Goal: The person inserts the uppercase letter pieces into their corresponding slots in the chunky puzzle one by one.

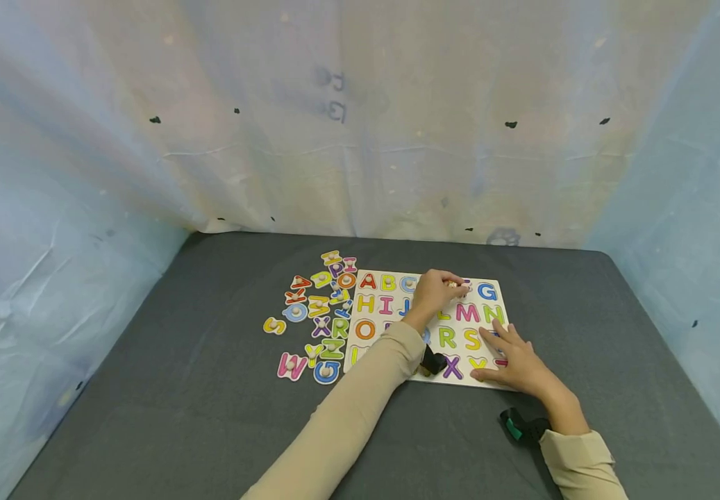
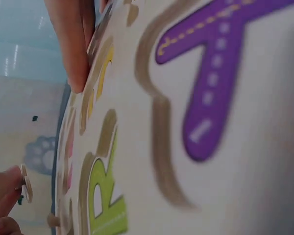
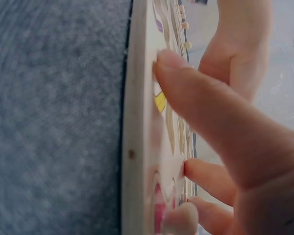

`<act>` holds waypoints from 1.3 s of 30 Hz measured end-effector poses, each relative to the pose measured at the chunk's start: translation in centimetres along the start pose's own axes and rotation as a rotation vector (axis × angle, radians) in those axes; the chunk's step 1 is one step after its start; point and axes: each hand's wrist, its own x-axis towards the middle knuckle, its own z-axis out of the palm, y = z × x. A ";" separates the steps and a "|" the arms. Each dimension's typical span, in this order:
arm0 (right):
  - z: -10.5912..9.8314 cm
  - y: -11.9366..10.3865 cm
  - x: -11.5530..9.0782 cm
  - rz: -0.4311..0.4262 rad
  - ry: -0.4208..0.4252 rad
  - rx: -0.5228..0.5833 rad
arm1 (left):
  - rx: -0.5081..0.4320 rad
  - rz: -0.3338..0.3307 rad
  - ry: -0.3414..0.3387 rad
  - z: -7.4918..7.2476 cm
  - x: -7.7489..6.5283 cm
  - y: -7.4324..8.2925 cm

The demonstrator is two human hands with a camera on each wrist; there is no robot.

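A white alphabet board (image 1: pixel 430 326) with coloured letter recesses lies flat on the dark table. Near its far edge, to the left of the blue G (image 1: pixel 487 291), my left hand (image 1: pixel 432 295) pinches a small letter piece (image 1: pixel 462 285). That piece (image 2: pixel 26 184) shows edge-on in the left wrist view, tilted above the board, so its letter is hidden. My right hand (image 1: pixel 520 362) rests spread on the board's near right corner. In the right wrist view its thumb (image 3: pixel 186 81) presses on the board close to the near edge.
Left of the board lie several loose knobbed letter pieces, among them a pink W (image 1: pixel 291 366), a blue G (image 1: pixel 326 372) and a yellow S (image 1: pixel 274 326). A knobbed red A (image 1: pixel 368 281) sits in the board's top row. Pale sheeting (image 1: pixel 397 139) hangs behind the table.
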 end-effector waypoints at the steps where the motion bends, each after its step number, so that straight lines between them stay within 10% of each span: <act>1: 0.0 0.0 0.0 -0.003 0.001 0.002 | 0.012 -0.012 0.013 0.2 0.1 0.1; 19: 0.0 -0.1 -0.4 -0.017 0.037 -0.001 | 0.346 -0.165 0.118 2.5 1.0 2.1; 39: 0.2 -0.2 -0.3 -0.016 0.047 0.008 | 0.314 -0.108 0.129 2.4 0.9 1.7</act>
